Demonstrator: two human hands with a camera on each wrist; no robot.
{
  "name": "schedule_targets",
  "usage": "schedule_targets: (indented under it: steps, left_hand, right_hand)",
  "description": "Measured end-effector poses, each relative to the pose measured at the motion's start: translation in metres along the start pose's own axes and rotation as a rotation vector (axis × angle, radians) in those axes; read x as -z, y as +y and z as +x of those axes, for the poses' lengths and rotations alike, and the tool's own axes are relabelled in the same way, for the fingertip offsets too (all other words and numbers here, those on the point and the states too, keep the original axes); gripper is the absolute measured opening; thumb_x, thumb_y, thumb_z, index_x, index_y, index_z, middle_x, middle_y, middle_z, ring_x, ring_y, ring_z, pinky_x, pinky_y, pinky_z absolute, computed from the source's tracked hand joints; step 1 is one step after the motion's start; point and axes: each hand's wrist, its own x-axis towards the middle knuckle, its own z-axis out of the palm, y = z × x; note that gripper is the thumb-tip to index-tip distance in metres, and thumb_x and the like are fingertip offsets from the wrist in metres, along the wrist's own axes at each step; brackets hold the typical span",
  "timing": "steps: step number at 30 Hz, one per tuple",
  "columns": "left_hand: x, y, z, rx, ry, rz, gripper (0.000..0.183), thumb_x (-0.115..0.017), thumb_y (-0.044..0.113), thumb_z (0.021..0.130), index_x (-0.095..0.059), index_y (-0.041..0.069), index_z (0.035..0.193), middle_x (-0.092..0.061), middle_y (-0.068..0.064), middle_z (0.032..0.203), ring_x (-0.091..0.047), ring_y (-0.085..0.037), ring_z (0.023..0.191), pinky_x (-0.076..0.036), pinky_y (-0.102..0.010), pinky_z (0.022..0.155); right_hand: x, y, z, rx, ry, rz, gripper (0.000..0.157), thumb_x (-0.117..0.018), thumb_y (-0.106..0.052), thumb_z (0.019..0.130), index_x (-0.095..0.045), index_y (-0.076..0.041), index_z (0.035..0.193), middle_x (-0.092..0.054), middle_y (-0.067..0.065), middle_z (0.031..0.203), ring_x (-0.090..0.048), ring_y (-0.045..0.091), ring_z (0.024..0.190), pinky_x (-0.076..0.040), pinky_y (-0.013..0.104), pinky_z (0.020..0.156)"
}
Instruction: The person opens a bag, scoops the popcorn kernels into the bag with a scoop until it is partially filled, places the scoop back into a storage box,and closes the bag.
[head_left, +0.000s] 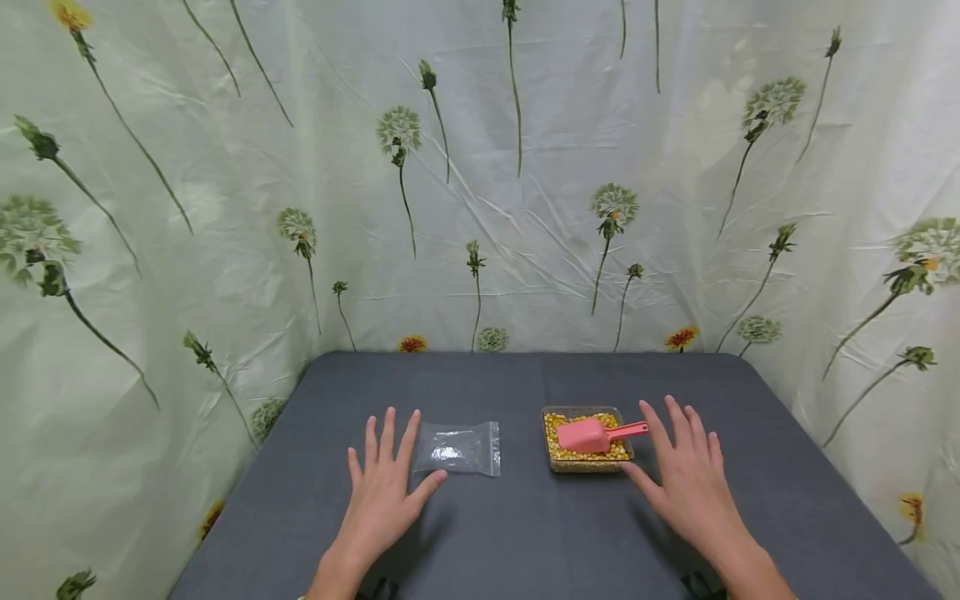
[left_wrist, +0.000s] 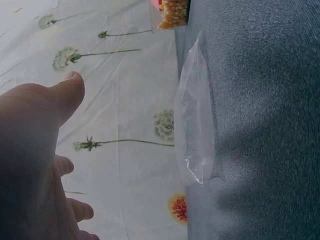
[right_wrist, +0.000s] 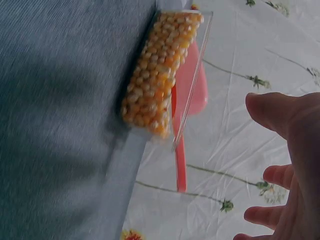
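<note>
A clear plastic zip bag (head_left: 456,448) lies flat on the dark grey table, left of the middle. My left hand (head_left: 386,487) hovers just left of it, fingers spread and holding nothing. Right of the middle stands a clear box (head_left: 588,467) of yellow corn kernels (right_wrist: 155,70). On the kernels rests a pink scoop (head_left: 585,436), its handle sticking out over the box's right side. Close to that handle, my right hand (head_left: 686,479) is held above the table with spread fingers and nothing in them. In the left wrist view the bag (left_wrist: 195,115) looks slightly puffed.
The grey cloth-covered table (head_left: 525,533) reaches back to a pale curtain (head_left: 465,192) printed with dandelions, which also hangs along both sides. A gap of bare tabletop separates the bag from the box.
</note>
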Motion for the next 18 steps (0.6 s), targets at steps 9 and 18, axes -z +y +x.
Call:
schedule_targets:
  steps: [9,18]
  left_hand:
    - [0.0,0.004,0.005,-0.03,0.025,-0.063,0.092,-0.054,0.072,0.091,-0.014,0.031,0.162,-0.01,-0.012,0.167,-0.004,-0.042,0.151,-0.016,-0.075,0.105]
    - [0.001,0.011,0.009,-0.058,0.044,-0.122,0.09,-0.067,0.058,0.091,-0.022,0.026,0.162,-0.019,-0.014,0.165,-0.011,-0.041,0.151,-0.022,-0.073,0.106]
  right_hand:
    - [-0.006,-0.023,0.005,0.038,-0.036,0.031,0.096,-0.084,-0.041,0.081,-0.03,-0.021,0.159,-0.025,0.024,0.159,-0.021,0.05,0.143,-0.023,0.076,0.1]
    - [-0.012,-0.049,0.016,0.084,-0.053,0.116,0.09,-0.082,-0.04,0.084,-0.033,-0.023,0.157,-0.028,0.021,0.159,-0.023,0.048,0.143,-0.024,0.074,0.103]
